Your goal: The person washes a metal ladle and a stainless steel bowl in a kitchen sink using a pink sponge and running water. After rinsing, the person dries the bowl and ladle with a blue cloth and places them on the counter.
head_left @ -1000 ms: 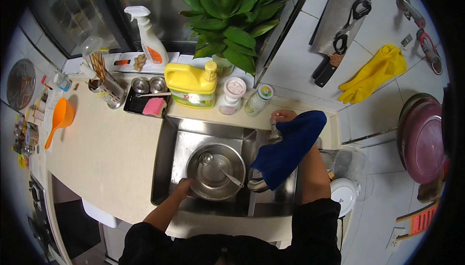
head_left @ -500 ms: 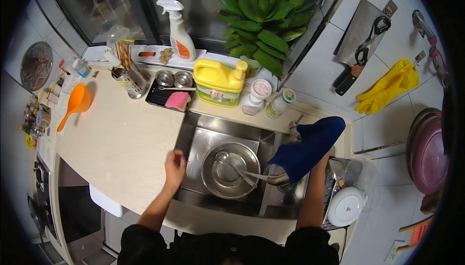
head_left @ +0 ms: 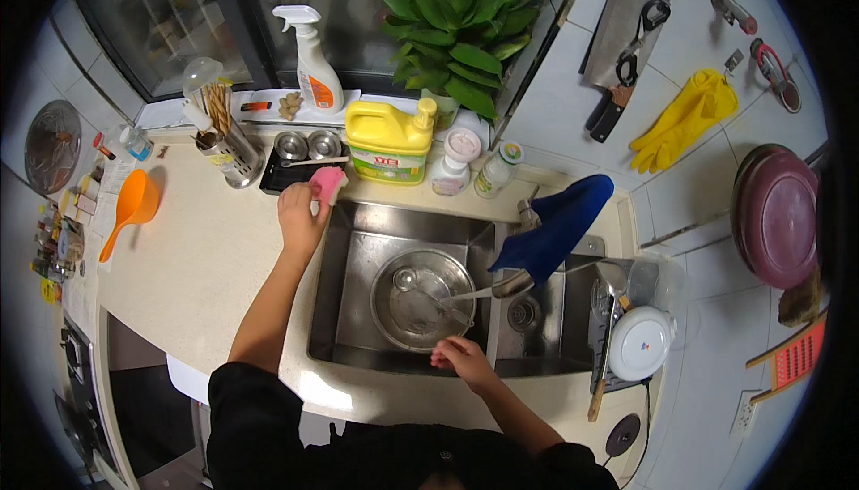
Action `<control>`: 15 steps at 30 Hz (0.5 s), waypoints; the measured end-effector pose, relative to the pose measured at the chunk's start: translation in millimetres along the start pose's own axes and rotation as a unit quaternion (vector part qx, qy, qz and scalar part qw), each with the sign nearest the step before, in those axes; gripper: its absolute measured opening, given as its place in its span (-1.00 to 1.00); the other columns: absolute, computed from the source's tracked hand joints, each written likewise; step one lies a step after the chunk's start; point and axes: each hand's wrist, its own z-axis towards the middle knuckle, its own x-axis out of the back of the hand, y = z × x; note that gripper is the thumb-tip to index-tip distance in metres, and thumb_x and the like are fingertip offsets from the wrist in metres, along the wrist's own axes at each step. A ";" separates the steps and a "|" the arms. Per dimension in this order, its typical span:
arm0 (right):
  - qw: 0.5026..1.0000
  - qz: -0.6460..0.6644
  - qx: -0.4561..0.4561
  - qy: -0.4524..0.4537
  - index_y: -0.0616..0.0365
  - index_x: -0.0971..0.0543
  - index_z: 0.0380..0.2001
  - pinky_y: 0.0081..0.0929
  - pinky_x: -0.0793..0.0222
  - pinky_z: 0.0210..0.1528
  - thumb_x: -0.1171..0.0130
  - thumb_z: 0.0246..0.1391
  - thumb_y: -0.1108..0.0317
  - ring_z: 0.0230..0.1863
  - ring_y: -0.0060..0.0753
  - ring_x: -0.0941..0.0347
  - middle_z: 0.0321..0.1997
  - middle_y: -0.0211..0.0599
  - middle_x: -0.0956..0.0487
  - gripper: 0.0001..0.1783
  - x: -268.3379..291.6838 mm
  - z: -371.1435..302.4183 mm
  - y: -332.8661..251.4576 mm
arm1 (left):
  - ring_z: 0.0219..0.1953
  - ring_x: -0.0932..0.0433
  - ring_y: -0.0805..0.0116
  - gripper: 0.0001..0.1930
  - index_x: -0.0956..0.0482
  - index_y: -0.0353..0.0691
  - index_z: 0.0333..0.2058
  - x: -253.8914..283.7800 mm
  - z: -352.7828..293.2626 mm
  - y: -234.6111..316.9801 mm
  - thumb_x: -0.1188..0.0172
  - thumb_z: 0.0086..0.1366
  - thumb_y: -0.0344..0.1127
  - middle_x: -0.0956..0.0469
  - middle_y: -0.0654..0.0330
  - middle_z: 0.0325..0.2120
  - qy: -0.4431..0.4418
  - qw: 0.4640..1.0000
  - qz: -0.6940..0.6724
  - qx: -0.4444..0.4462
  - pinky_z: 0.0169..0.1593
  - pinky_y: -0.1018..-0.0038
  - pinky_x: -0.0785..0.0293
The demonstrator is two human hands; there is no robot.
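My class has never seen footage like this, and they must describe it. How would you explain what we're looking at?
There is no machine: a person works bare-handed. The view looks down from the left of two fisheye cameras worn on the head, so straight edges bend near the rim.

The left hand holds a pink sponge. The right hand, with nothing visible in it, is by the near rim of a metal bowl in the sink. A blue cloth drapes over the faucet. On the counter are an orange dipper and a yellow jug.
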 end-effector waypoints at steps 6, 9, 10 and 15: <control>0.905 0.402 -0.037 -0.133 0.20 -0.27 -0.05 -0.34 -0.35 -0.12 0.01 0.09 0.20 -0.11 -0.37 -0.38 -0.08 -0.20 -0.38 -0.59 -52.2 12.3 -55.3 | -0.28 -0.41 0.06 -0.78 -0.40 -0.27 -0.47 72.1 -56.2 93.0 -0.19 -0.18 -0.45 -0.44 0.05 -0.35 -0.148 0.957 -0.191 -0.163 -0.17 0.24 -0.31; 0.901 0.383 0.033 -0.204 0.13 -0.29 -0.05 -0.29 -0.33 -0.08 0.00 0.08 0.23 -0.05 -0.34 -0.34 -0.08 -0.25 -0.38 -0.61 -54.5 59.1 -56.6 | -0.20 -0.41 0.08 -0.76 -0.44 -0.25 -0.42 82.7 -68.2 117.9 -0.16 -0.19 -0.43 -0.45 0.10 -0.33 -0.258 0.903 -0.249 -0.237 -0.04 0.25 -0.29; 0.922 0.351 0.098 -0.133 0.10 -0.28 -0.04 -0.28 -0.33 -0.11 -0.01 0.07 0.25 -0.05 -0.36 -0.34 -0.07 -0.30 -0.38 -0.61 -58.1 64.4 -53.3 | -0.19 -0.43 0.12 -0.74 -0.47 -0.24 -0.37 85.8 -55.2 119.8 -0.14 -0.15 -0.47 -0.46 0.10 -0.37 -0.287 0.891 -0.261 -0.235 -0.02 0.29 -0.29; 0.891 0.379 0.249 -0.034 0.11 -0.28 -0.03 -0.30 -0.32 -0.08 -0.02 0.06 0.32 -0.04 -0.38 -0.33 -0.05 -0.32 -0.37 -0.61 -59.2 99.9 -118.1 | -0.45 -0.45 0.47 -0.79 -0.43 -0.30 -0.22 27.1 45.9 93.1 0.05 0.14 -0.49 -0.49 0.16 -0.42 -0.185 0.817 -0.515 0.181 -0.35 0.59 -0.37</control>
